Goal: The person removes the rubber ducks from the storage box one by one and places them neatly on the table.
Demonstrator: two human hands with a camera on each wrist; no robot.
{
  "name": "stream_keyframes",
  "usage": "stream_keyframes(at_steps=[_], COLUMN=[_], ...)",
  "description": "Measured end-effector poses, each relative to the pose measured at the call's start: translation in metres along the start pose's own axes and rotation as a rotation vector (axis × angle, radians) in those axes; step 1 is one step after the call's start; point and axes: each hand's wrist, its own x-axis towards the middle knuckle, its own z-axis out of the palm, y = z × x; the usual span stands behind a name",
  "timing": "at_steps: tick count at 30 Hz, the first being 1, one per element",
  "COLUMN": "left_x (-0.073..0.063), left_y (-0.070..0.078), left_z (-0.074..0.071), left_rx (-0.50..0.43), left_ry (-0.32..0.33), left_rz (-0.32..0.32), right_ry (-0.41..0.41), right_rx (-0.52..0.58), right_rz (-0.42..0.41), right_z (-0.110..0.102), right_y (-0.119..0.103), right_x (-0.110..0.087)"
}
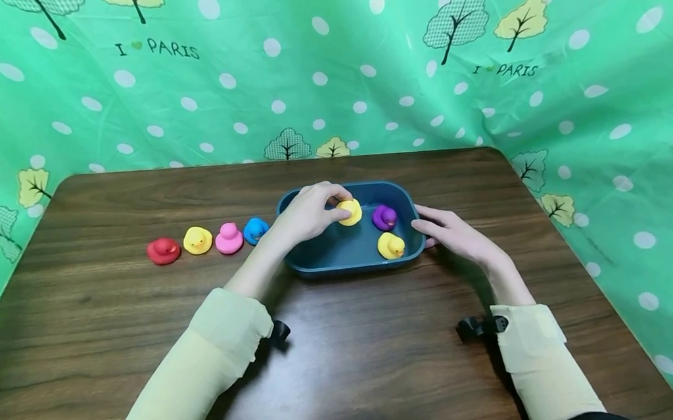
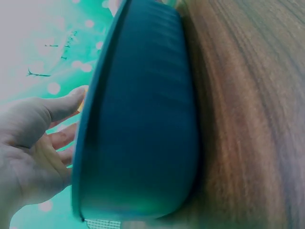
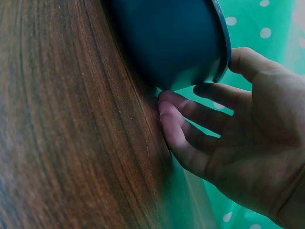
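Note:
My left hand [image 1: 308, 213] pinches a yellow rubber duck [image 1: 350, 213] between thumb and fingers, above the left part of a dark blue tub [image 1: 347, 268]. In the left wrist view only an orange-yellow sliver of it shows past my thumb; the tub's wall hides the rest. A purple rubber duck [image 1: 384, 217] and another yellow rubber duck [image 1: 391, 246] lie inside the tub at its right end. At that end my right hand [image 1: 453, 232] holds the rim, thumb on the edge and fingers against the outer wall [image 3: 176, 47].
Left of the tub, a row on the wooden table [image 1: 377, 352] has a red duck [image 1: 164, 250], a yellow duck [image 1: 198, 240], a pink duck [image 1: 229, 238] and a blue duck [image 1: 256, 230], beside my left forearm. A green patterned cloth [image 1: 300, 54] hangs behind the table.

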Motion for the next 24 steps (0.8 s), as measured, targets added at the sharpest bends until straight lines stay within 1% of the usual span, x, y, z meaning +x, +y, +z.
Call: stream_keyframes(at_steps=[7, 9, 11, 15, 18, 21, 24], left_x=[-0.011, -0.015, -0.021, -0.037, -0.049, -0.057, -0.066], left_y=[0.0, 0.0, -0.001, -0.004, -0.007, -0.011, -0.016], left_z=[-0.015, -0.022, -0.031, -0.048, -0.059, -0.065, -0.069], left_rx=[-0.031, -0.038, -0.038, -0.046, -0.071, -0.094, -0.117], left_ry=[0.028, 0.042, 0.062, 0.101, 0.127, 0.147, 0.168], left_rz=[0.039, 0.05, 0.055, 0.038, 0.008, -0.011, -0.014], right_ry=[-0.001, 0.005, 0.006, 0.003, 0.008, 0.004, -0.004], right_rx=[-0.007, -0.017, -0.021, -0.023, -0.024, -0.025, -0.027], right_rz=[0.001, 0.007, 0.004, -0.005, -0.007, -0.001, 0.006], right_z=[0.001, 0.001, 0.002, 0.002, 0.001, 0.0, 0.0], right_y=[-0.001, -0.001, -0.001, -0.003, -0.004, -0.005, -0.004], right_x=[0.0, -0.001, 0.001, 0.002, 0.002, -0.001, -0.003])
